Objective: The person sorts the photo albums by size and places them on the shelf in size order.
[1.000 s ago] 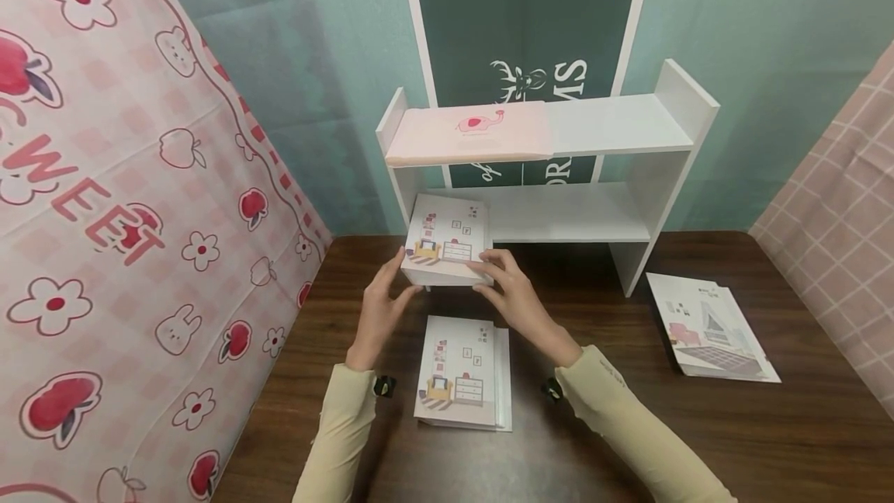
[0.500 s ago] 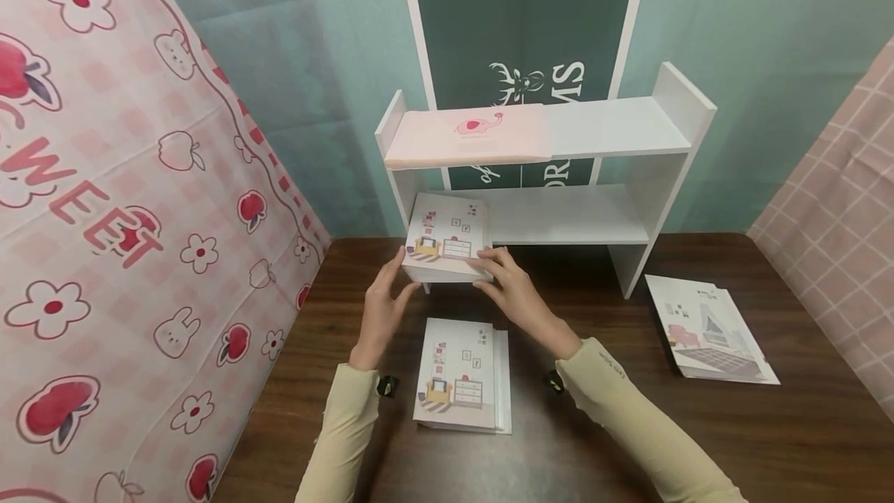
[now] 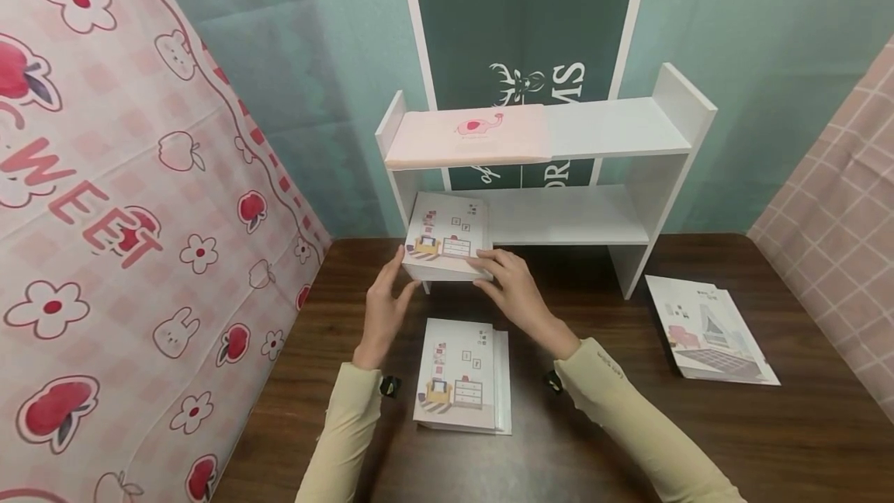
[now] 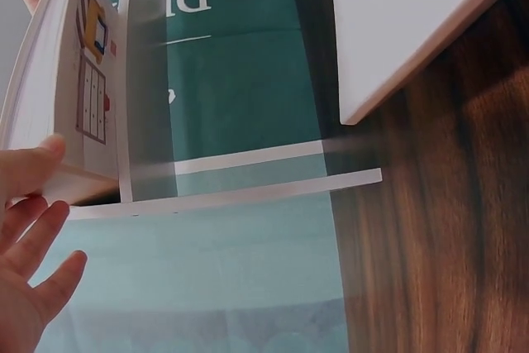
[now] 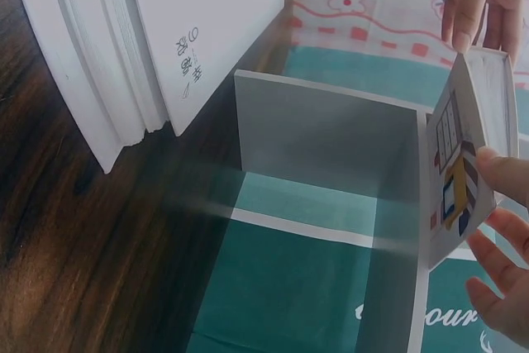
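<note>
At the left end of the bookshelf's lower board lies a thick white book (image 3: 447, 235), its cover printed with a yellow armchair and a chest of drawers. Its front end juts past the board's edge. My left hand (image 3: 380, 305) grips the near left corner, thumb low at the front edge. At the near right corner, my right hand (image 3: 513, 289) holds the book with fingers over the cover and thumb below. The right wrist view shows the held book (image 5: 459, 163) from the side, a hand at each end. Directly below on the table lies a matching book (image 3: 454, 375), with another white edge showing underneath.
The white bookshelf (image 3: 653, 200) stands at the back of the dark wooden table (image 3: 580, 441). A pink elephant-print packet (image 3: 478, 134) covers the left part of its top board. More white books (image 3: 712, 332) lie at the right. A pink patterned curtain (image 3: 174, 254) hangs at the left.
The held book has slid slightly back onto the lower board, and both hands have kept their grip on it. The other books have stayed put.
</note>
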Available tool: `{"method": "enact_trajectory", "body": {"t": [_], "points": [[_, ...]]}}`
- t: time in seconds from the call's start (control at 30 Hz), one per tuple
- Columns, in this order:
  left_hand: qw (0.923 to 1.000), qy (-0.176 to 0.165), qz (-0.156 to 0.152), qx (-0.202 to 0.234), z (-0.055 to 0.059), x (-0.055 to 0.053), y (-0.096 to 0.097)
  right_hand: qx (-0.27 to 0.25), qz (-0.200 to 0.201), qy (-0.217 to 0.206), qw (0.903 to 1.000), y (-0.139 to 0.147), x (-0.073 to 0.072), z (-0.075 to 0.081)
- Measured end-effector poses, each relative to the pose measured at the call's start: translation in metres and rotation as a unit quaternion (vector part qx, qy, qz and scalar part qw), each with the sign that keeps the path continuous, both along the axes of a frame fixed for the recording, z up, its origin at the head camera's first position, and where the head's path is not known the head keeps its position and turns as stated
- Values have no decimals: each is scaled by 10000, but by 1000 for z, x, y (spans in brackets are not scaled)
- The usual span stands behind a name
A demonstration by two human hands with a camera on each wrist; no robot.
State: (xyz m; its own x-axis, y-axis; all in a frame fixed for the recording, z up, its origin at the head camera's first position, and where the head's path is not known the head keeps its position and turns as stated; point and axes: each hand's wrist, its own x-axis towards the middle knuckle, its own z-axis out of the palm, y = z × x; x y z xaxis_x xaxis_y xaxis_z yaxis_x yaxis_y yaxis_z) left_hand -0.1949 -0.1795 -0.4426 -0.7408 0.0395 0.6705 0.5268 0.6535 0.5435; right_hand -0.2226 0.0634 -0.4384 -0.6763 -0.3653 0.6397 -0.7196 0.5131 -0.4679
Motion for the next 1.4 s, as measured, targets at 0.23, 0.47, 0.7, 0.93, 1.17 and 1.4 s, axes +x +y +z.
{"method": "enact_trajectory", "body": {"t": [0.23, 0.47, 0.7, 0.93, 1.17, 1.4], "points": [[9998, 95, 134, 81, -3, -1, 3, -37, -61, -96, 9999, 0, 1, 0], [9997, 113, 161, 154, -4, -3, 7, -129, -40, -265, 9996, 1, 2, -3], [9995, 197, 227, 114, -6, -4, 9, -77, -75, -280, 9995, 1, 3, -5], [9992, 172, 366, 36, -6, -5, 11, 57, -28, -96, 9999, 0, 0, -5], [9992, 72, 396, 18, -5, -7, 11, 135, -68, 22, 9999, 0, -1, -4], [9993, 8, 380, -62, -2, -9, 11, 121, -30, 14, 9999, 0, -1, -4]]}}
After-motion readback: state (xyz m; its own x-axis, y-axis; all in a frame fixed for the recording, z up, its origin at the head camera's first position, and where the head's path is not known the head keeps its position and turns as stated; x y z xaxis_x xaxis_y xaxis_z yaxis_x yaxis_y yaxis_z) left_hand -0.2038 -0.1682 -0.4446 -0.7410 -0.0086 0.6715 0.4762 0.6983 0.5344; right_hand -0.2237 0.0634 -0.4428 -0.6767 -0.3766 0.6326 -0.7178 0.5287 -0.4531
